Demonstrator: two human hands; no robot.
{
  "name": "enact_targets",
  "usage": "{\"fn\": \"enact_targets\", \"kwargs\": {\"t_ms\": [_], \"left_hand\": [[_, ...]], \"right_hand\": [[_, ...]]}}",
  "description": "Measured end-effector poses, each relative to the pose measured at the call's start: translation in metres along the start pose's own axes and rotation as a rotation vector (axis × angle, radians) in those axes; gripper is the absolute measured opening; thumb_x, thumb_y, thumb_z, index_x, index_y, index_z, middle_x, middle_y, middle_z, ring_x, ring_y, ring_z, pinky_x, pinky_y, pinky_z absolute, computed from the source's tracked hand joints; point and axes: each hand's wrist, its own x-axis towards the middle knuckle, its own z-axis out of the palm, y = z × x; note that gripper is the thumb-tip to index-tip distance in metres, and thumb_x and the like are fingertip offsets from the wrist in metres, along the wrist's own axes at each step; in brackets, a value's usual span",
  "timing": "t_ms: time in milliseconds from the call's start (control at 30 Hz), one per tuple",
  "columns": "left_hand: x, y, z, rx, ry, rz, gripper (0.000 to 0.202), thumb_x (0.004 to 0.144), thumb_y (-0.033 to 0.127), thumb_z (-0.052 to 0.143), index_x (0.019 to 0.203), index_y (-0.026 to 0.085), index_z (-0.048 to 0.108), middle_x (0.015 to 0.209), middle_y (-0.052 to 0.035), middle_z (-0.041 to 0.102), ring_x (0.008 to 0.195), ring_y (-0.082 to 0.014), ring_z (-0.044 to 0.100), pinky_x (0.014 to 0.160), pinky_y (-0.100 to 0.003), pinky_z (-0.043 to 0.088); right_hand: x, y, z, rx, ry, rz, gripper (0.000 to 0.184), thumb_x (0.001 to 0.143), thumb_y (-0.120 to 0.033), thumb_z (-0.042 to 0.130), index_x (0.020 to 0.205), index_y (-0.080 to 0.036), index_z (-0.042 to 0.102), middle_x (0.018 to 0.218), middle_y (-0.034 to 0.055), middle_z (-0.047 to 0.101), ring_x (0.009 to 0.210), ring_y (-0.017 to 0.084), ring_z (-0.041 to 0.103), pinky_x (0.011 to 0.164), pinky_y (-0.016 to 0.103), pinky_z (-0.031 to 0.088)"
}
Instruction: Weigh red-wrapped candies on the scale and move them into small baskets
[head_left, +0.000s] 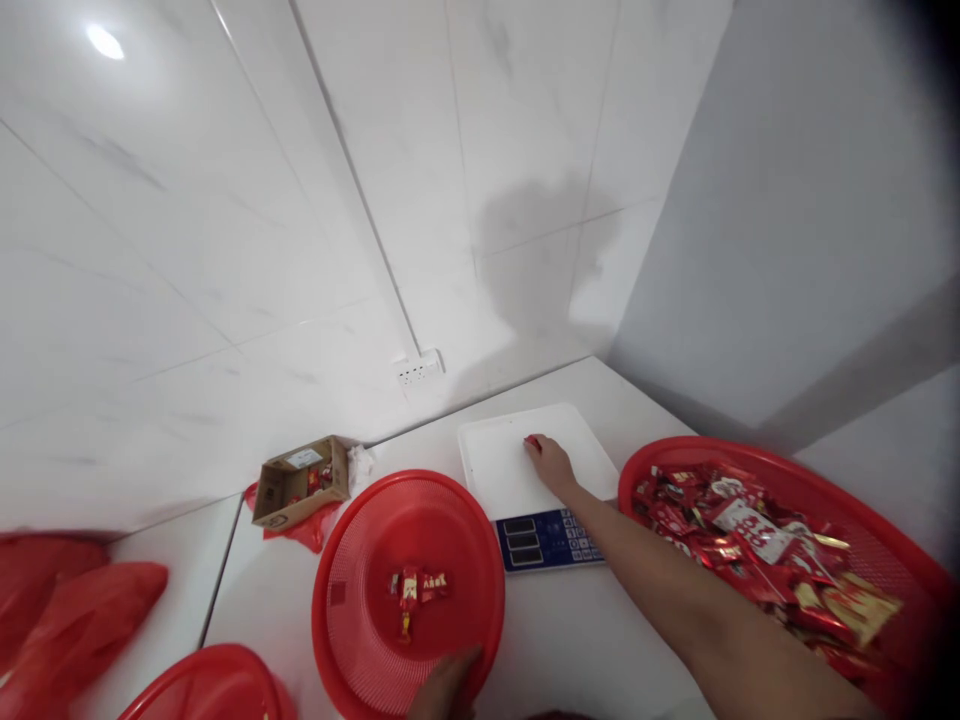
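My right hand (551,466) reaches over the white pan (487,455) of a digital scale, its fingers closed on a small red wrapped candy (532,440) that shows only in part. Below the pan is the scale's blue panel (540,540), with keys and displays. At the bottom of the view my left hand (448,686) grips the near rim of a round red plastic basket (337,630). Several wrapped candies (409,588) in red and gold lie on that basket's bottom.
A large red basket (675,445) full of wrapped candies stands on the right. At the back left is an open cardboard box (289,512) with some red packets. Another red basket (217,665) and red plastic bags (90,610) are on the left. A tiled wall with a socket (420,370) rises behind.
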Motion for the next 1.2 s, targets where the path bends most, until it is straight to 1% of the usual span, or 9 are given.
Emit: {"fn": "enact_targets", "kwargs": {"t_ms": [167,267,333,433,567,767,867,1033,1200], "left_hand": [[-0.031,0.048,-0.010,0.106,0.074,0.033,0.059,0.066,0.011,0.049,0.124,0.022,0.049,0.130,-0.0060,0.050,0.121,-0.0211,0.043,0.105,-0.036,0.029],[-0.035,0.064,-0.018,0.111,0.059,0.029,0.058,0.067,0.011,0.048,0.124,0.019,0.049,0.129,-0.0082,0.051,0.120,-0.0211,0.044,0.104,-0.037,0.031],[-0.035,0.063,-0.021,0.103,0.072,0.030,0.059,0.064,0.008,0.048,0.122,0.019,0.051,0.128,-0.0084,0.052,0.118,-0.0208,0.046,0.104,-0.037,0.032],[-0.032,0.045,-0.022,0.103,0.135,0.025,0.059,0.062,0.005,0.047,0.119,0.019,0.053,0.127,-0.0077,0.053,0.118,-0.0210,0.046,0.104,-0.040,0.031],[-0.020,0.006,-0.024,0.118,0.249,0.078,0.066,0.056,0.000,0.042,0.117,0.022,0.054,0.125,-0.0046,0.056,0.117,-0.0189,0.048,0.102,-0.036,0.035],[0.002,-0.020,-0.038,0.255,0.344,0.099,0.070,0.052,-0.001,0.035,0.116,0.019,0.056,0.122,-0.0049,0.058,0.116,-0.0198,0.049,0.102,-0.035,0.036],[0.010,-0.005,-0.044,0.384,0.288,0.134,0.074,0.050,-0.001,0.036,0.120,0.017,0.052,0.127,-0.0063,0.054,0.120,-0.0202,0.045,0.105,-0.036,0.032],[0.017,0.028,-0.034,0.455,0.306,0.197,0.061,0.066,0.007,0.038,0.125,0.017,0.046,0.132,-0.0086,0.048,0.124,-0.0216,0.040,0.104,-0.039,0.033],[0.018,0.025,-0.026,0.428,0.293,0.306,0.050,0.072,0.016,0.042,0.122,0.019,0.050,0.127,-0.0076,0.053,0.119,-0.0221,0.046,0.102,-0.041,0.036]], "right_hand": [[-0.055,-0.055,0.030,0.339,-0.245,-0.033,0.046,0.089,-0.049,0.024,0.116,-0.021,0.048,0.091,0.0035,0.065,0.069,0.013,0.061,0.057,0.026,0.050],[-0.090,-0.081,0.034,0.650,-0.475,-0.197,0.052,0.085,-0.049,0.039,0.129,-0.022,0.038,0.122,0.0070,0.055,0.104,0.017,0.055,0.085,0.034,0.047],[-0.102,-0.080,0.025,0.677,-0.496,-0.246,0.055,0.083,-0.048,0.044,0.131,-0.023,0.037,0.133,0.0075,0.045,0.118,0.019,0.044,0.096,0.037,0.039],[-0.104,-0.046,-0.002,0.507,-0.290,-0.200,0.052,0.083,-0.044,0.044,0.130,-0.024,0.038,0.134,0.0081,0.043,0.119,0.021,0.042,0.095,0.040,0.039],[-0.110,0.048,-0.055,0.065,0.060,-0.106,0.047,0.080,-0.030,0.046,0.125,-0.015,0.044,0.127,0.0127,0.047,0.120,0.022,0.041,0.103,0.040,0.030],[-0.152,0.171,-0.115,-0.448,0.106,0.440,0.062,0.077,-0.035,0.051,0.134,-0.017,0.033,0.139,0.0188,0.029,0.128,0.034,0.026,0.097,0.051,0.029],[-0.162,0.188,-0.118,-0.476,0.072,0.585,0.068,0.075,-0.040,0.053,0.136,-0.024,0.028,0.145,0.0170,0.017,0.130,0.039,0.017,0.092,0.059,0.028],[-0.165,0.172,-0.106,-0.393,-0.090,0.330,0.061,0.072,-0.033,0.056,0.130,-0.024,0.040,0.139,0.0099,0.034,0.131,0.032,0.020,0.100,0.048,0.025],[-0.179,0.173,-0.113,-0.284,-0.148,0.220,0.069,0.072,-0.036,0.054,0.134,-0.017,0.034,0.139,0.0135,0.033,0.127,0.025,0.032,0.100,0.035,0.029]]}}
